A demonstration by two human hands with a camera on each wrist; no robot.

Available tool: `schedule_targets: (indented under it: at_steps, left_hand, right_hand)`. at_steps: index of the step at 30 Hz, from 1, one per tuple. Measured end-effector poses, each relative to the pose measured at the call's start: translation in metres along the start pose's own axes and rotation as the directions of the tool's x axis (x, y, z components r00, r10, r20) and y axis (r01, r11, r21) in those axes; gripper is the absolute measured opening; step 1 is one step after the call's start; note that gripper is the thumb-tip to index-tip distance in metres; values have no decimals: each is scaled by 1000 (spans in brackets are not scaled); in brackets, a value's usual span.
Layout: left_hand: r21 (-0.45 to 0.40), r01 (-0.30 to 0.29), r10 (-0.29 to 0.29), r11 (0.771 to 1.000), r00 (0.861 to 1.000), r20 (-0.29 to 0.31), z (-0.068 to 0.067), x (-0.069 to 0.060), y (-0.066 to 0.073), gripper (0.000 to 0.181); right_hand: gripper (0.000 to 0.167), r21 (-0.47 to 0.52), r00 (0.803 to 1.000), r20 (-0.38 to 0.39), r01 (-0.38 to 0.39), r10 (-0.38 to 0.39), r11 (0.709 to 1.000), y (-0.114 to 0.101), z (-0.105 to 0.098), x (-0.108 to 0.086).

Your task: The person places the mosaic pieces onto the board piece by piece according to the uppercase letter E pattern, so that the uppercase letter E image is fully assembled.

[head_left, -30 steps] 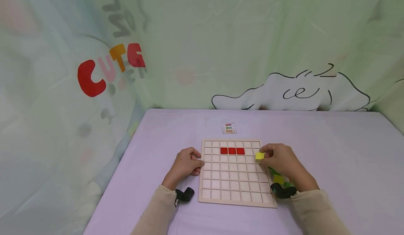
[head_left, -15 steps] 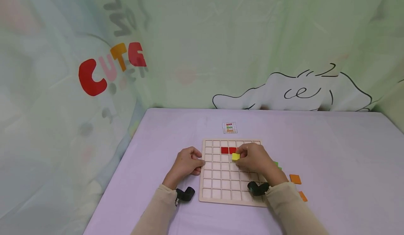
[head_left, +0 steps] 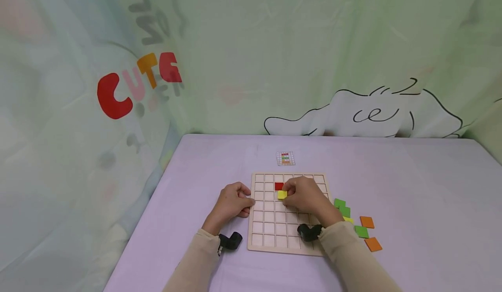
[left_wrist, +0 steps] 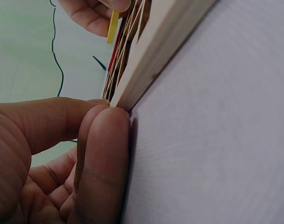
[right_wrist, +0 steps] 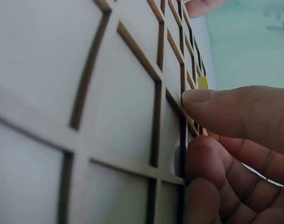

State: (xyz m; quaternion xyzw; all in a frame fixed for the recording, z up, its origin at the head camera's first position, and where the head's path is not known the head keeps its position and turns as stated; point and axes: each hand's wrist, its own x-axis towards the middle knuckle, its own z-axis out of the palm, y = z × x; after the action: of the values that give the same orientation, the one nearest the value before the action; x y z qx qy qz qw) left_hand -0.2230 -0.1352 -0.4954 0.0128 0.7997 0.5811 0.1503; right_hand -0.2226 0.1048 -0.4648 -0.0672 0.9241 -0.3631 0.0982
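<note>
R hand [head_left: 307, 196] pinches a yellow tile [head_left: 282, 195], which juts L of its fingertips, over the gridded board [head_left: 268, 228]; can't tell if tile touches it. A red tile [head_left: 279, 186] sits just beyond. L hand [head_left: 231, 201] grips board's near rim, i.e. the side facing it. Tile looks thin, stiff, v. light, prob. smooth & a bit slippery; best held by opp. edges, w/ underside free.

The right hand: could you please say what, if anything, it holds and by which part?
The right hand pinches a yellow tile by its right side in the head view.
</note>
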Motion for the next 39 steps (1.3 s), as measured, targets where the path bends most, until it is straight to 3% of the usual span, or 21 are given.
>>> schedule_targets:
  at_steps: [39]
  left_hand:
    - [18, 15, -14, 1000, 1000, -9, 1, 1, -1, 23]
  right_hand:
    - [22, 36, 998, 2, -61, 61, 997, -8, 8, 1]
